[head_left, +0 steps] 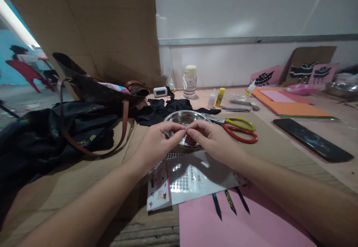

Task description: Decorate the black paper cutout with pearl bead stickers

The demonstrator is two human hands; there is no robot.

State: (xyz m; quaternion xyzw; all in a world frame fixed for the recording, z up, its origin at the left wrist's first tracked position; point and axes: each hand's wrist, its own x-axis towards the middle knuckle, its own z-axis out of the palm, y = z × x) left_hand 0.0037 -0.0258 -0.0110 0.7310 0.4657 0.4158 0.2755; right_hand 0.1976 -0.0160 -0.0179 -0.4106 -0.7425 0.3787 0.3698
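Over a shiny metal bowl (179, 117), my left hand (160, 138) and my right hand (208, 137) meet with thumbs and forefingers pinched together. Whatever is between the fingertips is too small to make out. Just below the hands lies a sheet of stick-on gems (181, 180) in rows, with gaps where the backing shows. Under its lower edge is a pink paper (229, 228) bearing several dark pointed strips (229, 202). Scissors (237, 127) with one yellow and one red handle rest at the bowl's right side.
A dark handbag (95, 94) and black cloth (56, 135) fill the left side. Behind the bowl are black scraps (176, 107), a bottle (190, 83), a glue stick (220, 97) and a small clock (160, 91). At right lie a phone (311, 138) and coloured papers (293, 107).
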